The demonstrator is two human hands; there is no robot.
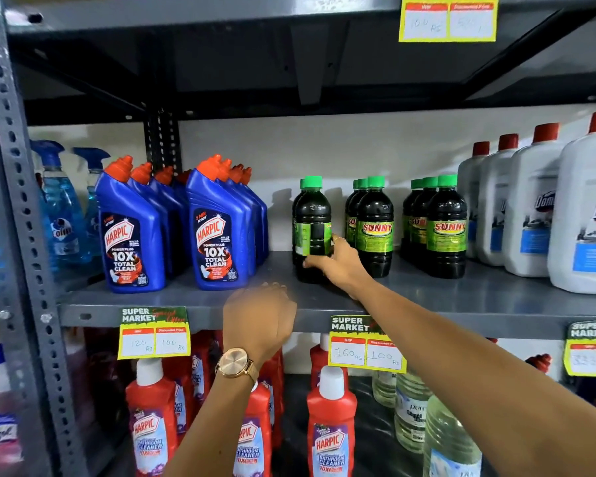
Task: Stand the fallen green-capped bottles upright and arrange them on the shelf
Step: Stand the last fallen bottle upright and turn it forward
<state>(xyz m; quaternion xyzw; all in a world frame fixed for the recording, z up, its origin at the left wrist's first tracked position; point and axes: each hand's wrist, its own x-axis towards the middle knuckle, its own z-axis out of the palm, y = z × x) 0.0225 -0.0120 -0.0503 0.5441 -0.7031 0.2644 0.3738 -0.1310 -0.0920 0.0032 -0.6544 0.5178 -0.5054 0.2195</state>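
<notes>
The left hand (258,318) hovers loosely curled at the shelf (186,297) edge, holding nothing. Further in, the right hand (338,261) wraps the lower body of the front bottle (313,228), which stands upright with its label turned sideways. Another stands just behind it; two more rows (374,225) stand to its right. Twisting it could knock the one behind over, since they sit close.

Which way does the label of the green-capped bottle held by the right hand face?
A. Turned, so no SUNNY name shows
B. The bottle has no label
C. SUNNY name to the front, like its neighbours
A: the right hand grips the green-capped bottle, whose label shows no SUNNY name.
</notes>
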